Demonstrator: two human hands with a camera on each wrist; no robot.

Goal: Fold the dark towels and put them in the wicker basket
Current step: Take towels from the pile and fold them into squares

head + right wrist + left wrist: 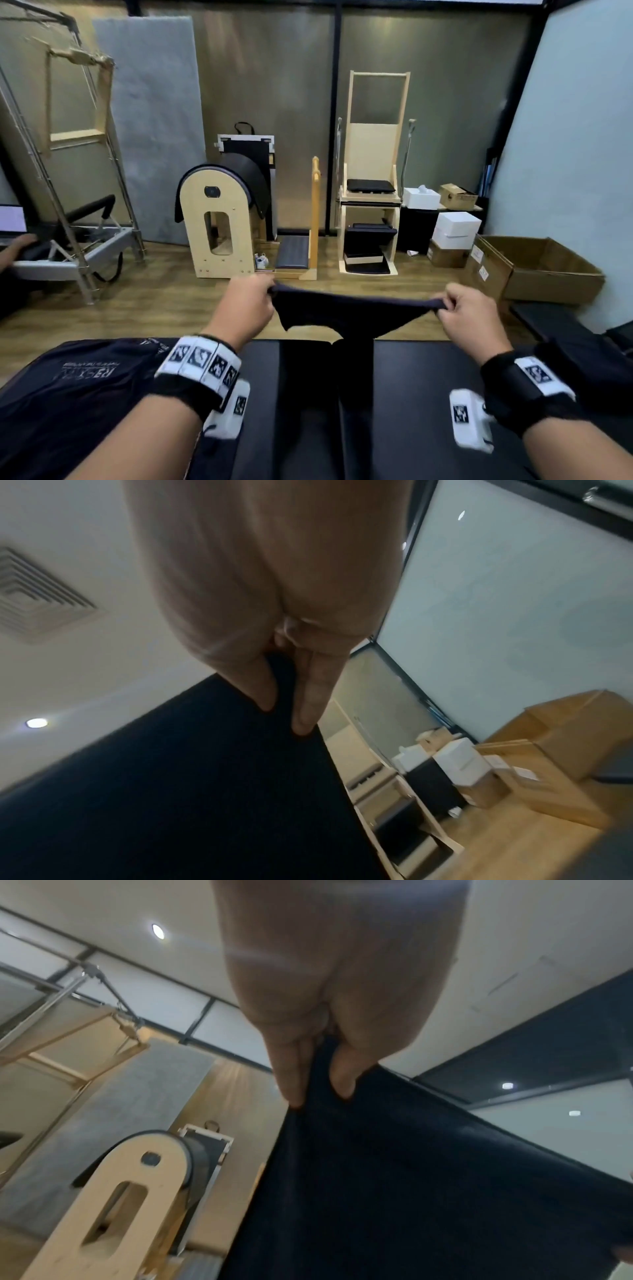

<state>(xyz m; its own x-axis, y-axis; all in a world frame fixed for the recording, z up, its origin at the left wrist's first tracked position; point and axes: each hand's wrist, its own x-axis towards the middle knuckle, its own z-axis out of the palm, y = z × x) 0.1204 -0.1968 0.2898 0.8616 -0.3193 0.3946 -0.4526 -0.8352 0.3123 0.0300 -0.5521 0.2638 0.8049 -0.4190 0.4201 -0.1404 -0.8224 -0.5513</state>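
A: We've got the dark towel (pixel 349 313) up in the air, stretched between both hands above the far edge of the black padded table (pixel 411 394), its middle sagging down toward the table.

B: And the grip? The left hand (pixel 245 303) pinches the towel's left top corner, thumb against closed fingers (pixel 291 1074). The right hand (pixel 471 313) does the same at the towel's right corner, fingers (pixel 313 696) clamped on the edge.

A: Only the corner tips are caught, so we reckon a sharp shake could slip one free and drop the towel off the table's far edge.

B: Uneven pull would skew our fold, too. No wicker basket in view near the towel.
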